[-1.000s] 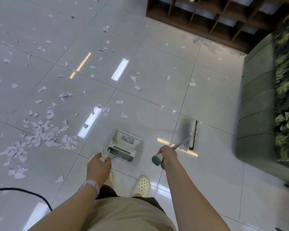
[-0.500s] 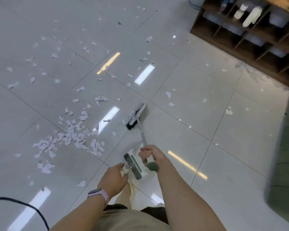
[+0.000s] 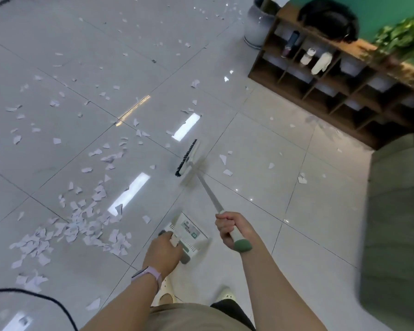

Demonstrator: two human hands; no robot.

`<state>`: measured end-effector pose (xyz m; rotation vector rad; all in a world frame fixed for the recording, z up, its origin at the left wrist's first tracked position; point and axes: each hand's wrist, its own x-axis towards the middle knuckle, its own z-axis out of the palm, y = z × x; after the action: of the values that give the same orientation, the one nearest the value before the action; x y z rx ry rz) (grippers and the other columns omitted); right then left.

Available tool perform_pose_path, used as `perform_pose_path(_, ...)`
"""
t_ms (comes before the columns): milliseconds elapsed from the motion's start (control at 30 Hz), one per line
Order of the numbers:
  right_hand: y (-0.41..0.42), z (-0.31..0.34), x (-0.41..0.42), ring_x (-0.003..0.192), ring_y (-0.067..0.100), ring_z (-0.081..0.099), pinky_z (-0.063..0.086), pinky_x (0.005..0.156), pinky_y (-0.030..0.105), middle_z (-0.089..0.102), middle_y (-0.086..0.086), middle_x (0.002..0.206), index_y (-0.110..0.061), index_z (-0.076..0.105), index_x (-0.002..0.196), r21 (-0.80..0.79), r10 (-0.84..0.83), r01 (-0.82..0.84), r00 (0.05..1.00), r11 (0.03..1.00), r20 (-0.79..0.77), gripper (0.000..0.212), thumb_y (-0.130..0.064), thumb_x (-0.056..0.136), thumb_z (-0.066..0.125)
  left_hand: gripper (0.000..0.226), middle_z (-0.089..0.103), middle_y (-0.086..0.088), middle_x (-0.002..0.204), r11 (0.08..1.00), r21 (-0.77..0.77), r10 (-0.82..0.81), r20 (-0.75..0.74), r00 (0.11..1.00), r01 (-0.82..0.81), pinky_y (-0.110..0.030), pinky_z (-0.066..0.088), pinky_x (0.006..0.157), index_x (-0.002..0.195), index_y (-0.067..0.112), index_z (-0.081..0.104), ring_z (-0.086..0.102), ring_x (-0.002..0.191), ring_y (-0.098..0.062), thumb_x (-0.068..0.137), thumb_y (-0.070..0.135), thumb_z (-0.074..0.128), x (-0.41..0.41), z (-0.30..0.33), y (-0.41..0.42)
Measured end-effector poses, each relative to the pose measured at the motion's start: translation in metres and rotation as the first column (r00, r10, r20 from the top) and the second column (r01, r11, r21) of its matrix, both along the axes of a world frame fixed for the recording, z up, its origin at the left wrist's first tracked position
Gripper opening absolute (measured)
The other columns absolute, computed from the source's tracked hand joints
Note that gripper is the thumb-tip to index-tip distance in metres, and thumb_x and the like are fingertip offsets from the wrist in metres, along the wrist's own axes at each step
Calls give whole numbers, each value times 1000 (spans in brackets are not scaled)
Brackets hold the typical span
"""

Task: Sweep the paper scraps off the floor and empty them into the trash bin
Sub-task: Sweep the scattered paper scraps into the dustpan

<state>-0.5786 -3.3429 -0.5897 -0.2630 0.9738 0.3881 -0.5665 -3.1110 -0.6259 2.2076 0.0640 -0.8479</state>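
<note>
Gripping broom [image 3: 202,185] handle: right hand [image 3: 233,229] | left hand [image 3: 164,253] clutching dustpan [image 3: 189,235] | scraps [image 3: 81,225] (piled left)

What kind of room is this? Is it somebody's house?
Probably indoors, maybe an entry or lounge of a home or office; I can't tell which. Clues: the shiny tiled floor, a wooden cubby shelf holding bottles, a green padded bench, and a big pot.
</note>
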Motion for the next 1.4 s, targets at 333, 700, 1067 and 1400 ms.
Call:
perform_pose_path(333, -114, 32, -69, 34, 10, 39, 36, 33, 16, 41, 3, 53, -6, 47, 86, -524, -241, 64, 930, 850, -278, 12, 5, 89, 46, 57, 64, -7, 86, 978, -102, 150, -277, 949, -184, -41, 59, 58, 143, 15, 41, 69, 79, -36, 89, 8, 58, 34, 8, -150)
perform_pose_path(700, -306, 27, -122, 36, 15, 43, 37, 38, 20, 45, 2, 45, -8, 51, 79, -630, -464, 181, 827, 755, -319, 10, 0, 83, 48, 12, 68, -28, 83, 984, -87, 134, -225, 965, -157, -40, 52, 64, 85, -2, 63, 69, 75, -43, 81, 8, 57, 44, 6, -346)
perform_pose_path(1067, -421, 19, -163, 37, 14, 41, 36, 39, 21, 46, 4, 48, -5, 53, 78, -585, -504, 221, 775, 781, -380, 11, 3, 85, 48, 11, 56, -13, 64, 982, -174, -118, -268, 956, 72, -26, 36, 46, 88, 5, 62, 44, 51, -24, 90, -1, 53, 16, 16, -521)
perform_pose_path(1400, -536, 29, -100, 35, 11, 40, 37, 38, 18, 44, 2, 47, -5, 53, 82, -604, -564, 230, 694, 763, -448, 12, 3, 89, 47, 12, 60, -14, 68, 942, -221, -312, -294, 904, 253, -26, 38, 44, 88, 4, 64, 48, 51, -26, 86, 0, 53, 112, 13, -687)
